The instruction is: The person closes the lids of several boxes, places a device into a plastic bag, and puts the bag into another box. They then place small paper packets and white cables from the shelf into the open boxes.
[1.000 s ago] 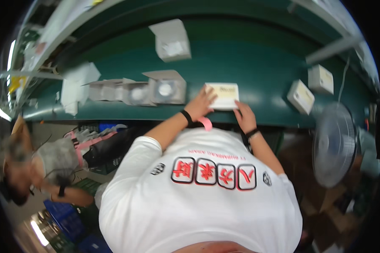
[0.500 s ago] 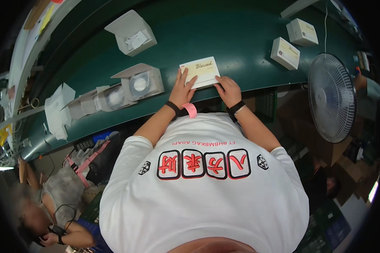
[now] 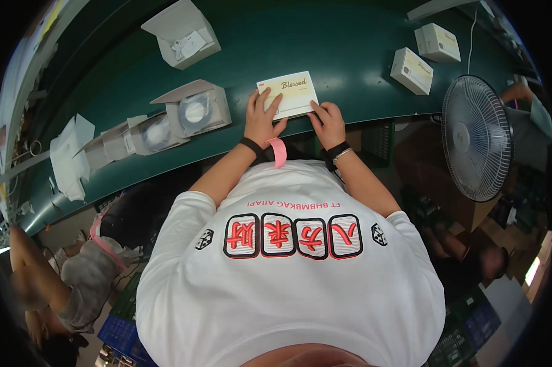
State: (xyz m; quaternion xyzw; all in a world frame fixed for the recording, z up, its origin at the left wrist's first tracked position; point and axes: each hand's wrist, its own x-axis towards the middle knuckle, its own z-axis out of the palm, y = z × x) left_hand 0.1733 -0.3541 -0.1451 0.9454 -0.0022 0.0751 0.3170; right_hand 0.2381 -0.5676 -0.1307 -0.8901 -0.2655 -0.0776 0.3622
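Observation:
A white cardboard box (image 3: 297, 100) with a pale yellow label panel lies on the green worktop in front of me. My left hand (image 3: 262, 121) holds its left side, fingers spread over the lid and thumb by the near edge. At the near right corner, my right hand (image 3: 328, 124) grips the box with thumb and forefinger, its other fingers curled. Left of it stand open white boxes; one open box (image 3: 218, 110) has a ring-shaped clear-wrapped part inside. Farther back, another open box (image 3: 197, 58) shows a white cable and a small white piece.
Two closed boxes, a nearer box (image 3: 412, 71) and a farther box (image 3: 438, 43), stand at the back right. A fan (image 3: 477, 137) is right of the worktop (image 3: 349, 67). One person (image 3: 92, 278) is at lower left, another (image 3: 490, 263) at lower right. Green crates stand below.
The view has shifted a little. My left fingers have moved on the lid, and the left thumb has come back off the near edge. The people at lower left and lower right have changed posture.

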